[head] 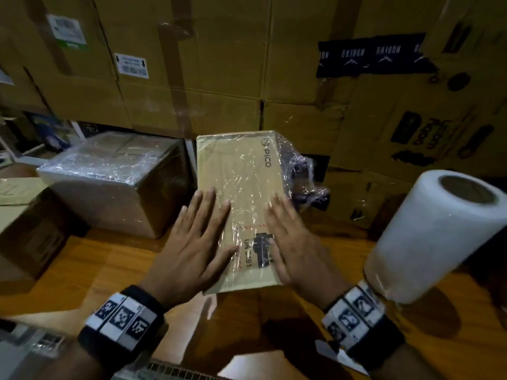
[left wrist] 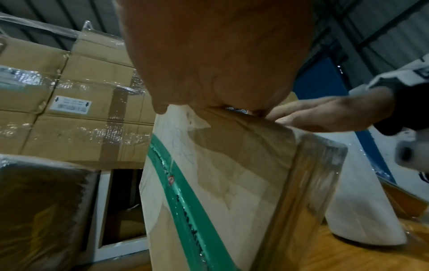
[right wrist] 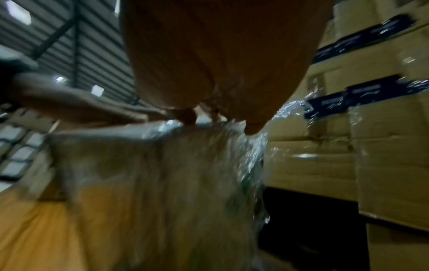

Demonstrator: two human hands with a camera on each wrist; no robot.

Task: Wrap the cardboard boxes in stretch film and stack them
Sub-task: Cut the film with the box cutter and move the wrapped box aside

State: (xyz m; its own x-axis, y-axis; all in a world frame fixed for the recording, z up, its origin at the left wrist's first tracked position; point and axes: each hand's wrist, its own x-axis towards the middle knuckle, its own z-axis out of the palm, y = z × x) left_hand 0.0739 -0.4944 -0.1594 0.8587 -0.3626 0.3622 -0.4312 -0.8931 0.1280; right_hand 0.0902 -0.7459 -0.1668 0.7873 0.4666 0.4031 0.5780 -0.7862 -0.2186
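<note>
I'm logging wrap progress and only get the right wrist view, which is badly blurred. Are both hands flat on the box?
Observer: Yes. The left hand and right hand lie flat on the PICO box.
Operator: Where's the film roll?
Observer: The stretch film roll stands on the wooden table, right of the box.
Operator: Any finished boxes?
Observer: One wrapped box sits to the left.

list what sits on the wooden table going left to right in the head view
Wrapped box → left hand → PICO box → right hand → stretch film roll.
</note>
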